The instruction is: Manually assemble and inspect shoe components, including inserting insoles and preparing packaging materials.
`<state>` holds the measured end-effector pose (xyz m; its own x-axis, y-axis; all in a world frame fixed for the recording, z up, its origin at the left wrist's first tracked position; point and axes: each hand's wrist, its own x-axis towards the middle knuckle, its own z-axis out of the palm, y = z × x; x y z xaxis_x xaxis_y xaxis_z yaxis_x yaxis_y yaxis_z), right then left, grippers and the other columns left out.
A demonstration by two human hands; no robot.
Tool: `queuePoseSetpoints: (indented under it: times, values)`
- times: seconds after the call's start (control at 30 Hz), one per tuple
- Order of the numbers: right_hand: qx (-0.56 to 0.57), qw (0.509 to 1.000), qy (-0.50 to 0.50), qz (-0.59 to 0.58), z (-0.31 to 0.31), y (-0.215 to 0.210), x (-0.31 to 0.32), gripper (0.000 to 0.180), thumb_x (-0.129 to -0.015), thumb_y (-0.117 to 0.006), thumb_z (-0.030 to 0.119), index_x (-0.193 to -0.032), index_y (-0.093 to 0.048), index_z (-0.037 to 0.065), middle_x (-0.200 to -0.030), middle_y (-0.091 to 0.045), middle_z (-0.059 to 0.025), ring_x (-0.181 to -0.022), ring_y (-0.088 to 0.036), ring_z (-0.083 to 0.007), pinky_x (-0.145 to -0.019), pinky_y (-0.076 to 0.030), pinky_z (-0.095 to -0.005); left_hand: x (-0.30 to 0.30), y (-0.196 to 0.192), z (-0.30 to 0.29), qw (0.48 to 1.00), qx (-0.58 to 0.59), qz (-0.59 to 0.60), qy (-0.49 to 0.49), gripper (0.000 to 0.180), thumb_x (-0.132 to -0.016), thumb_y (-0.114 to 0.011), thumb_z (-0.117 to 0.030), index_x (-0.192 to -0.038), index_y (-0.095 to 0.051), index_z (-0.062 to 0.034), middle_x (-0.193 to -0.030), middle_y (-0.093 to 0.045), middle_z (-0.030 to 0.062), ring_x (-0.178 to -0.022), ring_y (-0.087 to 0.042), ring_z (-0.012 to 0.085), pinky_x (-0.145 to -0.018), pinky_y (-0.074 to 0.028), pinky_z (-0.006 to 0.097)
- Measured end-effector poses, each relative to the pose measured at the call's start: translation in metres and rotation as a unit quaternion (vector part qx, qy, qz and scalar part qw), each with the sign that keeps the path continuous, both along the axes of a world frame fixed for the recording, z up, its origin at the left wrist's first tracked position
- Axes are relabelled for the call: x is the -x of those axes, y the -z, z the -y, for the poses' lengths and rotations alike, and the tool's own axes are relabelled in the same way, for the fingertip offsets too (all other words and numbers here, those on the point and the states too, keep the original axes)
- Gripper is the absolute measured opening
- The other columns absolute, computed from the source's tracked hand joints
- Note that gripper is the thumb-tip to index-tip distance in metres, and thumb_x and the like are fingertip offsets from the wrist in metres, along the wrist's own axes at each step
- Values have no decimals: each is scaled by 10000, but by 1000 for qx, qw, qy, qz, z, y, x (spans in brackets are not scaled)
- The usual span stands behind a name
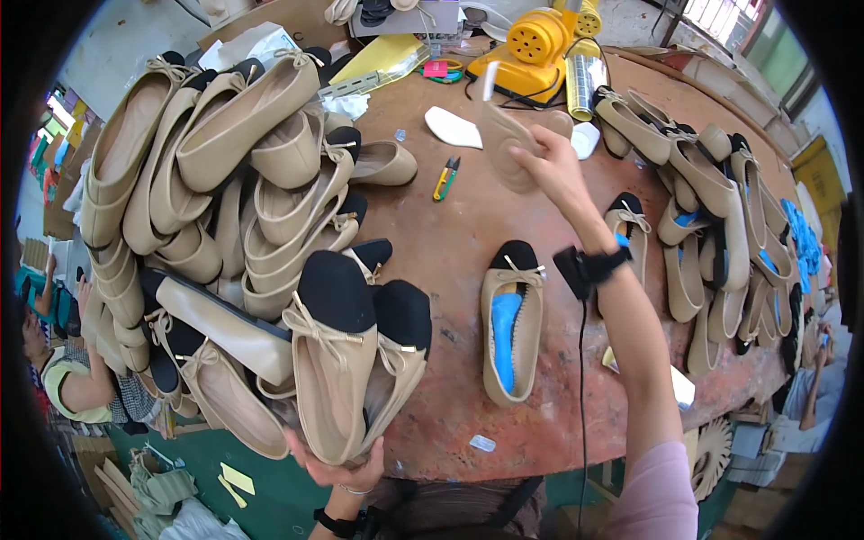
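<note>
A beige insole point(506, 144) is pinched between the fingers of the right hand point(549, 166), raised over the far middle of the round brown table point(450, 270), near the yellow machine point(531, 49). A beige flat shoe with a black toe point(337, 360) is gripped from below at its heel by the left hand point(337, 468) at the near edge, just right of the big heap of matching shoes point(216, 180). Another shoe with a blue lining point(511, 319) is seen lying between the two arms.

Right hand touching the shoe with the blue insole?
Apart. Head view: the right hand is raised, holding a tan insole, with bare tabletop between it and the shoe lying nearer the table edge.
</note>
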<state>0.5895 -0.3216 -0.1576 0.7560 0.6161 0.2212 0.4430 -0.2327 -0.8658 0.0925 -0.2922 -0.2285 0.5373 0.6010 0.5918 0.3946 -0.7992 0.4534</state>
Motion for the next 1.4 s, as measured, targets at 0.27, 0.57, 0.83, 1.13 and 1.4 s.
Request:
queuePoseSetpoints:
  times: [0.27, 0.57, 0.83, 1.13, 1.4]
  values:
    - [-294, 893, -48, -338, 187, -71, 184, 527, -815, -573, -4, -1334, -488, -38, -1173, -648, -90, -1062, -635, -167, -939, -495, -327, -106, -54, 76, 929, 113, -68, 346, 626, -785, -767, -227, -1339, -546, -39, -1418, -475, 195, -1318, -457, 391, -1008, -444, 451]
    - [-239, 856, 18, -458, 280, -38, 279, 526, -933, -568, 104, -1413, -416, -46, -1317, -589, -141, -1186, -598, -223, -1017, -484, -361, -120, -44, 68, 934, -3, -69, 349, 154, -724, -773, -151, -792, -648, -94, -728, -583, 3, -824, -593, 223, -590, -514, 337]
    - [-198, 804, -158, -537, 258, -1, 332, 434, -834, -588, 7, -1260, -503, 1, -1173, -640, -69, -1085, -595, -136, -977, -418, -288, -7, -61, 64, 888, 198, -143, 391, 382, -856, -696, -352, -1039, -677, -17, -978, -623, 138, -1009, -601, 303, -936, -478, 407]
    - [94, 950, -203, -217, 222, -19, 363, 593, -801, -571, 26, -1384, -474, 79, -1199, -613, -178, -1072, -601, -365, -947, -459, -380, 0, -69, 88, 621, 746, -9, 239, 489, -1050, -457, -295, -1354, -484, 87, -1305, -586, 201, -879, -695, 184, -555, -579, 275]
    - [75, 964, -249, 56, 212, 7, 405, 702, -737, -803, 115, -1380, -534, 31, -1210, -534, -185, -953, -561, -345, -837, -496, -402, 29, -63, 97, 682, 712, 14, 167, 502, -1065, -309, -268, -1330, -540, 90, -1292, -606, 187, -1062, -650, 211, -983, -476, 320]
